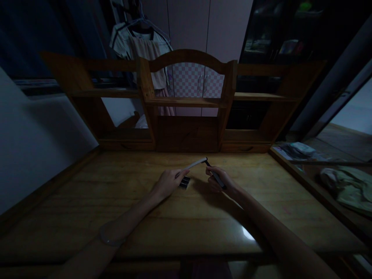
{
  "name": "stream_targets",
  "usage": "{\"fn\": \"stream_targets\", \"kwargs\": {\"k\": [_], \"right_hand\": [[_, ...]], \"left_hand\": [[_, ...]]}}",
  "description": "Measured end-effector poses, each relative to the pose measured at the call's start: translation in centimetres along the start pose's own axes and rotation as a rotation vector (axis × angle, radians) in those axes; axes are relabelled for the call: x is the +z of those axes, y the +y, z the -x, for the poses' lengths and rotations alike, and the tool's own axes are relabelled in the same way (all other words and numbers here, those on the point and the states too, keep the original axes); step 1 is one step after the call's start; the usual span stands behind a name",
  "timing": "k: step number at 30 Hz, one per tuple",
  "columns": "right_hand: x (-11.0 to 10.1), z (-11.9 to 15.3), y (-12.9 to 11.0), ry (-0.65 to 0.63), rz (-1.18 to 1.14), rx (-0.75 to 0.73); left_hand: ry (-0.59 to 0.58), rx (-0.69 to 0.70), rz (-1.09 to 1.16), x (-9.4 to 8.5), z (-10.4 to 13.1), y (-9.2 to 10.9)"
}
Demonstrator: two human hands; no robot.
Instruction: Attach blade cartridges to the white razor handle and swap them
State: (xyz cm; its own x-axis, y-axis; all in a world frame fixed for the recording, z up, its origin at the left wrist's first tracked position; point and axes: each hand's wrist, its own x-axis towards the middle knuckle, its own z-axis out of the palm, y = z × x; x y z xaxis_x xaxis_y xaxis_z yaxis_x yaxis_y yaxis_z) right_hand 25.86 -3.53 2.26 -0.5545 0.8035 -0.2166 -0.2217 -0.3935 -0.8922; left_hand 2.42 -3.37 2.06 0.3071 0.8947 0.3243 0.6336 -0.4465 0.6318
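Note:
A light grey strip (196,163) slants up to the right from my left hand (169,182), whose fingers are closed on its lower end. My right hand (221,181) is wrapped round a dark handle-like tool (215,175). The tool's top end meets the strip's upper end above the wooden desk (186,228). Under the fingers of my left hand, a small black object (185,182) with light lines lies on the desk. What the strip and the tool are exactly is too dim to tell.
A wooden shelf unit (186,102) stands along the desk's back edge. Clothes (151,58) hang behind it at the left. At the right, beyond the desk's raised edge, lie papers (296,149) and a pale cloth (353,188). A white wall borders the left side.

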Motion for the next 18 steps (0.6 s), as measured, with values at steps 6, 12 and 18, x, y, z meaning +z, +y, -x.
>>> {"fn": "stream_targets", "kwargs": {"k": [6, 12, 18], "right_hand": [[-0.1, 0.3, -0.5, -0.05, 0.009, -0.014], [0.2, 0.9, -0.9, -0.152, 0.005, 0.009], [0.1, 1.5, -1.5, -0.273, -0.063, -0.001]], "left_hand": [[0.09, -0.055, 0.011, -0.7, -0.2, -0.2], [0.027, 0.02, 0.006, -0.1, 0.0, 0.0], [0.156, -0.08, 0.002, -0.8, -0.1, -0.5]]}}
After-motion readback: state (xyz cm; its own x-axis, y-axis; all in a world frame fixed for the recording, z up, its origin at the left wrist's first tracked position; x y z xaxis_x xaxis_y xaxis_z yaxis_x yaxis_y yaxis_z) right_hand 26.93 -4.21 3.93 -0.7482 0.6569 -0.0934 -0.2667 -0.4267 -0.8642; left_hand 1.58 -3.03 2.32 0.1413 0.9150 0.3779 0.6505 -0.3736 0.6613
